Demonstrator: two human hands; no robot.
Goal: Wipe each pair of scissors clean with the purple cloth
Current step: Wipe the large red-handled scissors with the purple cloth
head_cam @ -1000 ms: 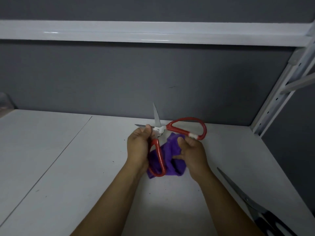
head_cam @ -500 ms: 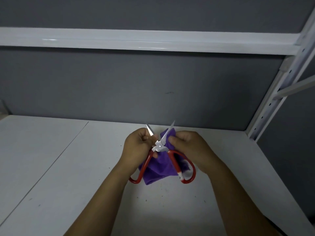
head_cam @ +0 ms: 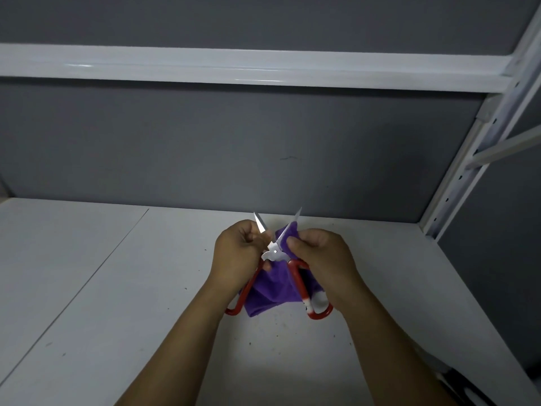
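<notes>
Red-handled scissors [head_cam: 274, 253] are held spread just above the white counter [head_cam: 117, 288], between both hands. Nearest the camera, the red loops splay out below each hand's grip, and the purple cloth [head_cam: 270, 291] hangs between them. The left hand [head_cam: 238, 256] closes its grip round the scissors beside the pivot, knuckles outward, apparently to steady them and hold the blades apart. The right hand [head_cam: 322, 256] pinches a fold of the cloth against the right-side blade with fingers curled and thumb pressing, seemingly mid-wipe. Both blade tips point up beyond the grips, toward the grey back wall [head_cam: 234, 142] and a white shelf [head_cam: 263, 65] overhead.
</notes>
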